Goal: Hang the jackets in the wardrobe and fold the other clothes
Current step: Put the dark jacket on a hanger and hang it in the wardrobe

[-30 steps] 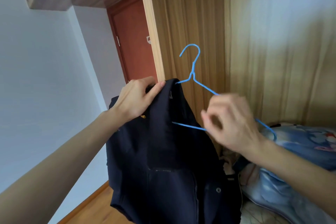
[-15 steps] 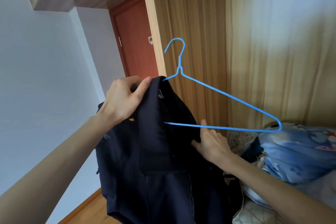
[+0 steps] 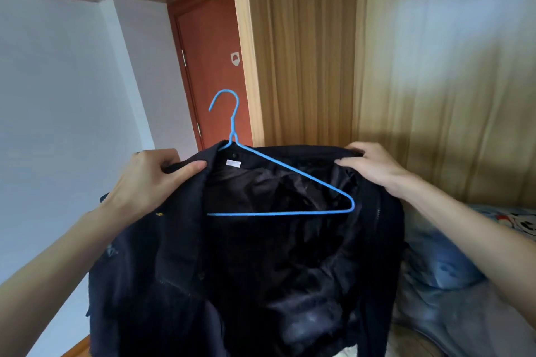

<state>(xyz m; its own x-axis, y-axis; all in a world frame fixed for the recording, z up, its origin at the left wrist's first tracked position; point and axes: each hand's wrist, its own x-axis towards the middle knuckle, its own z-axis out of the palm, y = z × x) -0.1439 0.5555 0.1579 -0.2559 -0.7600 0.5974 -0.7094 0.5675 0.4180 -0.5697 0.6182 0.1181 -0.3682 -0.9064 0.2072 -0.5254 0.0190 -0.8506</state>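
Dark navy jacket (image 3: 261, 255) held up, spread open, lining facing camera. Blue wire hanger (image 3: 278, 182) inside jacket: hook rising above collar, one shoulder arm and bottom bar lying bare across lining. Left hand (image 3: 150, 180) grips jacket's left shoulder edge, thumb over cloth. Right hand (image 3: 374, 165) grips jacket's right shoulder edge, fingers curled. Wooden wardrobe panel (image 3: 304, 52) behind jacket; orange door (image 3: 211, 66) above-left of jacket. Blue bedding (image 3: 452, 264), blurred, possibly pillow, right of jacket.

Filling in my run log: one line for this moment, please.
stage: hangering jacket | left hand: grips collar | right hand: grips shoulder | blue hanger: inside dark jacket | not yet hung
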